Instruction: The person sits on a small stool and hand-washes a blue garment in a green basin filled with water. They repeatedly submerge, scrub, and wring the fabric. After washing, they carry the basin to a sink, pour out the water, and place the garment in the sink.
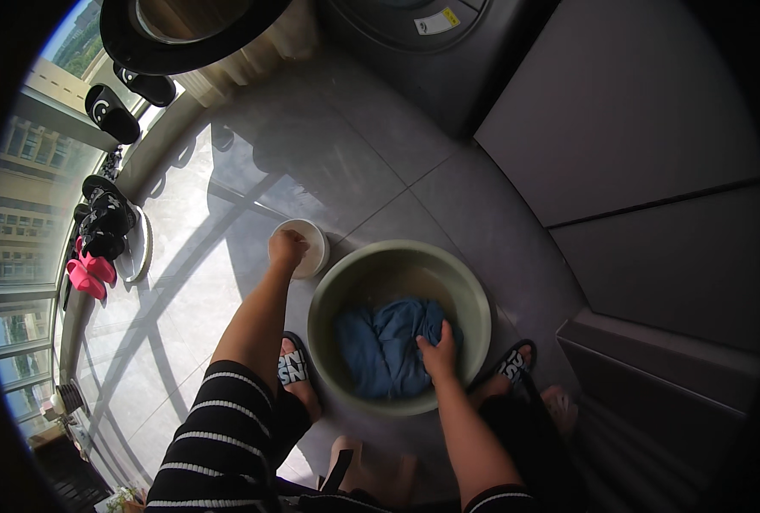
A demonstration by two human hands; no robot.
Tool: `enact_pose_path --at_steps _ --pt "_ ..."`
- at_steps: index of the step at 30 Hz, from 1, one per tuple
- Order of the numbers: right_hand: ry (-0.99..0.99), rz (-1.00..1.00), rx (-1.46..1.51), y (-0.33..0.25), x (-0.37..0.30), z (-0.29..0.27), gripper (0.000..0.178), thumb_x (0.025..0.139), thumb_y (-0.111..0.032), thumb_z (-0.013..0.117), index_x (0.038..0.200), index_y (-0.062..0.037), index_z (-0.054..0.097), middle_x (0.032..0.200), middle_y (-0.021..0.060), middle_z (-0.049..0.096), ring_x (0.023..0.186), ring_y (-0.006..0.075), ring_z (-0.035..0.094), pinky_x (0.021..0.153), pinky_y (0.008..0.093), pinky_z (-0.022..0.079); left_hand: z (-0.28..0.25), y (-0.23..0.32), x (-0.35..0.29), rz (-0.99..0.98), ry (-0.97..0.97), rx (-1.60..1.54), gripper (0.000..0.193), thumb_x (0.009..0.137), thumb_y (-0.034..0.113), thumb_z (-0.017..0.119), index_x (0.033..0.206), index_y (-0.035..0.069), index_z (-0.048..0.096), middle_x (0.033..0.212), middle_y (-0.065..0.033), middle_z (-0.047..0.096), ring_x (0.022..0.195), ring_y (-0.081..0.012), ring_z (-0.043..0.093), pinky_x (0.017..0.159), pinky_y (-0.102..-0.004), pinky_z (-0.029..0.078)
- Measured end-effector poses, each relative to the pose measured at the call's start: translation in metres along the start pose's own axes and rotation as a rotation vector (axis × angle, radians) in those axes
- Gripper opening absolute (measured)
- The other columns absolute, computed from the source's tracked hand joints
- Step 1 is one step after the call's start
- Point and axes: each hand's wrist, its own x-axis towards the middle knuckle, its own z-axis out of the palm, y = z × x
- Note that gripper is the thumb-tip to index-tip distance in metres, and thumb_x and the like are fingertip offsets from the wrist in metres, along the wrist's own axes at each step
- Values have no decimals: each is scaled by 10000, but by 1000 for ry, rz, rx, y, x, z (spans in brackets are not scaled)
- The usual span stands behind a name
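A large green basin [322, 376] stands on the floor before me with a crumpled blue cloth [380, 346] in it. My right hand [438, 352] reaches over its near right side, with thumb and fingers closed on the right part of the cloth. To the basin's upper left is a small white tub [316, 256]. My left hand [289, 248] dips into that tub, its fingers curled together; what they hold, if anything, is hidden beneath the hand.
My feet in black slippers [292, 368] flank the basin, with a low stool [345, 466] beneath me. Shoes and pink clogs [91, 272] line the window at left. A dark washing machine [414, 64] stands ahead, grey cabinets [628, 128] at right, and a round dark-rimmed object [192, 60] at upper left.
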Motion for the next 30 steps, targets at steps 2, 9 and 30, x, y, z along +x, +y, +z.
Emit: enact_pose_path --at_steps 2,9,30 --pt "-28 32 127 4 4 -1 646 739 -88 674 1305 16 380 1255 203 493 1153 303 485 976 344 366 -17 7 -19 -98 -20 -417 163 700 118 711 798 3 648 740 -110 652 563 -164 632 562 -279 526" --pt "-185 111 419 -47 4 -32 512 798 27 562 1294 -23 445 1209 122 545 1061 202 542 910 299 410 -27 75 -138 -37 -613 -1289 104 805 18 622 902 -12 596 816 -84 618 711 -187 605 654 -284 511" --pt "-197 102 337 -55 -14 -41 553 753 61 571 1288 -11 450 1166 119 575 1023 201 563 890 294 417 46 17 -226 36 -352 -441 182 791 192 655 881 38 690 709 -47 653 629 -141 613 585 -282 494"
